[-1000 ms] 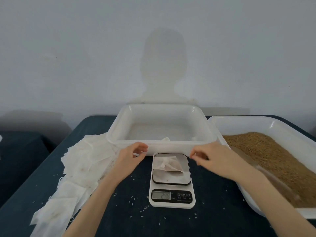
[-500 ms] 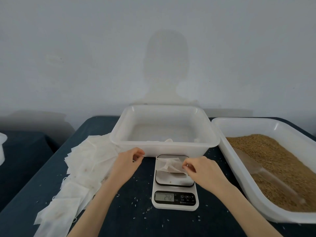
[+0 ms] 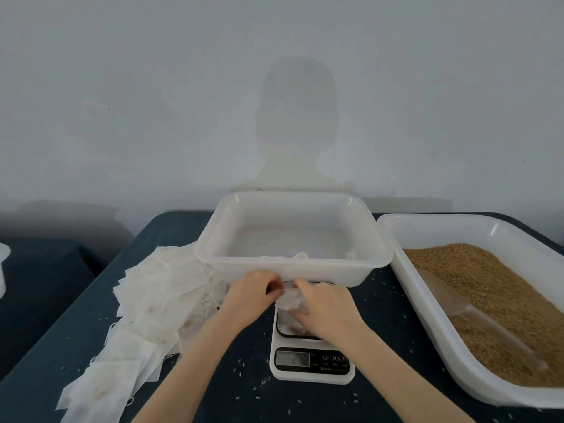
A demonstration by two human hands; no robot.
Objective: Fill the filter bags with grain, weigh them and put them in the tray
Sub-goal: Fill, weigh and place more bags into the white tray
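1. At the lower left of the frame I see a heap of empty filter bags [image 3: 146, 303], thin white squares with loose strings, spread on the dark table [image 3: 213, 401].
2. My left hand [image 3: 247, 296] sits at centre, fingers curled and pinching the left edge of the filter bag [image 3: 290, 300].
3. That bag is white, crumpled and slightly see-through; it lies on the scale [image 3: 311, 358] platform, just in front of the tray [image 3: 293, 267].
4. My right hand [image 3: 326, 312] covers the bag's right side, fingers bent around it and gripping it.
5. The scale's display is too blurred for me to read.
6. The tray, upper centre, is a white plastic tub with a few white bags near its front wall.
7. On the right, a white tub [image 3: 427, 303] holds brown grain [image 3: 494, 297] with a clear scoop [image 3: 476, 319] lying in it.
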